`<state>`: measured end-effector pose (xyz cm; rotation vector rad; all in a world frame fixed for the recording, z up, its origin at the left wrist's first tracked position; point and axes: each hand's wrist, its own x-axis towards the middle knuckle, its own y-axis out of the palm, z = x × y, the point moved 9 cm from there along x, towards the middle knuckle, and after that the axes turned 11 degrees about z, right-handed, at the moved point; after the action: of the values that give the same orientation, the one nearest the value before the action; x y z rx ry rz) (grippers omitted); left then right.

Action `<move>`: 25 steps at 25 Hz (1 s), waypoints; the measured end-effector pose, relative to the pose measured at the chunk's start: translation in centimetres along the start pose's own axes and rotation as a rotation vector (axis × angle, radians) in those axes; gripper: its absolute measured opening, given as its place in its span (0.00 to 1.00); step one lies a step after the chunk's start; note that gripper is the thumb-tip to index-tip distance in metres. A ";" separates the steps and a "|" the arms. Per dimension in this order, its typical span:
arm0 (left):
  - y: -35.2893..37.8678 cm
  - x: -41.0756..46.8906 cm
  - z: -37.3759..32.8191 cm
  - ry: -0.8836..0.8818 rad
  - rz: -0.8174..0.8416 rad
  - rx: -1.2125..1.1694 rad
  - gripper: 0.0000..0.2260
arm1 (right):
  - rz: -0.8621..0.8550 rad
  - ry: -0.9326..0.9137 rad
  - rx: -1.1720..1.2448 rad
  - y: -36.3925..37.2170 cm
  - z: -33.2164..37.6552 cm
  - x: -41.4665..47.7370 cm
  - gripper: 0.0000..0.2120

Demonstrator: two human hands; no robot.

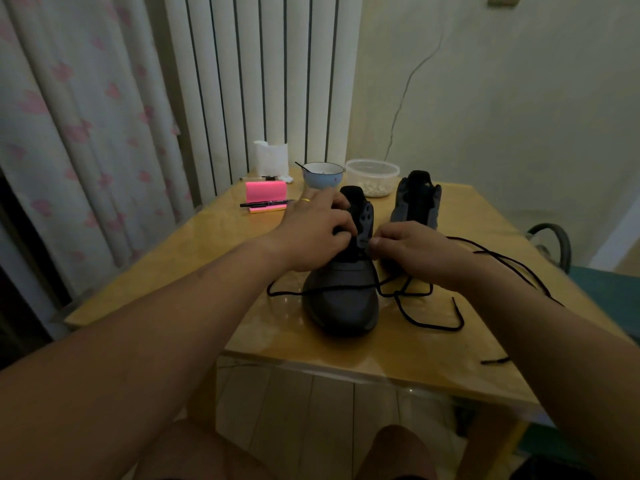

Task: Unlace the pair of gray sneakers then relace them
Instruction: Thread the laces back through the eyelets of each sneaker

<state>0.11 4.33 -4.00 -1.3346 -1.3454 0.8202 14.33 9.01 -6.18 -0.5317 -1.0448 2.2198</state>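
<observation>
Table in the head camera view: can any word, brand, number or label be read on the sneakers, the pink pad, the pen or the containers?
No text is readable anywhere in this view.
On the near sneaker and far sneaker: no brand or logo shows.
On the pink note pad: no writing shows.
On the pen: any print is too small to read.
On the bowl, plastic tub and white packet: no lettering legible.

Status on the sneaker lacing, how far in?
Done, apparently: unlacing; far sneaker shows no lace, a loose lace drapes the right forearm. In hand: left hand and right hand work the eyelets of the near sneaker, its threaded lace crossing only near the toe. Left: most of this shoe, then the far one.
</observation>
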 end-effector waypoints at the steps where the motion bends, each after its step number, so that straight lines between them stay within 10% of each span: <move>1: 0.3 0.2 0.0 -0.016 0.013 -0.010 0.09 | 0.002 0.001 0.020 0.1 -0.1 0.2 0.12; 13: 2.2 0.4 1.0 -0.063 0.005 -0.327 0.06 | 0.013 0.036 0.228 0.4 -2.2 1.4 0.13; 25: 0.1 2.0 1.5 0.099 0.175 -0.108 0.17 | 0.074 0.031 0.101 0.4 -0.8 2.4 0.14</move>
<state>-1.04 6.59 -4.09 -1.5746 -1.2220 0.7967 12.87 10.87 -7.23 -0.5669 -0.9045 2.3079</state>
